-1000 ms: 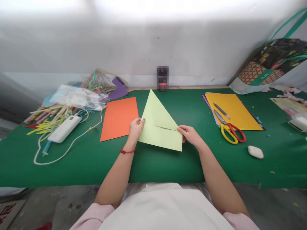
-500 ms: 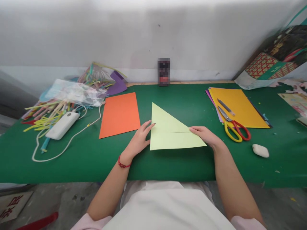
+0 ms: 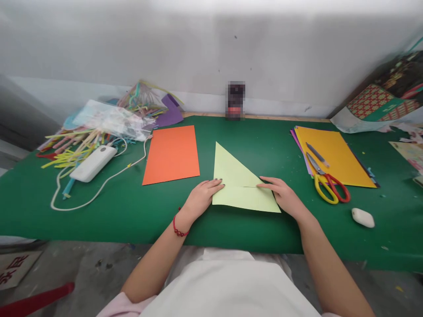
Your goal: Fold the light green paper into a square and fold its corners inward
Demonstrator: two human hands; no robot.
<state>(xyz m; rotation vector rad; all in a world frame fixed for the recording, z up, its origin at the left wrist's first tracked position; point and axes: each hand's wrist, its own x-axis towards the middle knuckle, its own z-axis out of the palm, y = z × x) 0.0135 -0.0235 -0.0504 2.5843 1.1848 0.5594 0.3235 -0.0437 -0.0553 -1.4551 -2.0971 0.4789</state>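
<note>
green paper [image 3: 234, 174], partly folded, lies on the tabletop [image 3: 247, 235]. the left hand [image 3: 202, 198] rests unclenched over its left edge; the right hand [image 3: 280, 193] touches its slanting side, though whether it pinches cannot be told. scissors [image 3: 322, 174] lie farther right.

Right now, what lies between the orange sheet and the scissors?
In the head view, the folded pale green paper and the right hand touching it lie between the orange sheet and the scissors.
</note>
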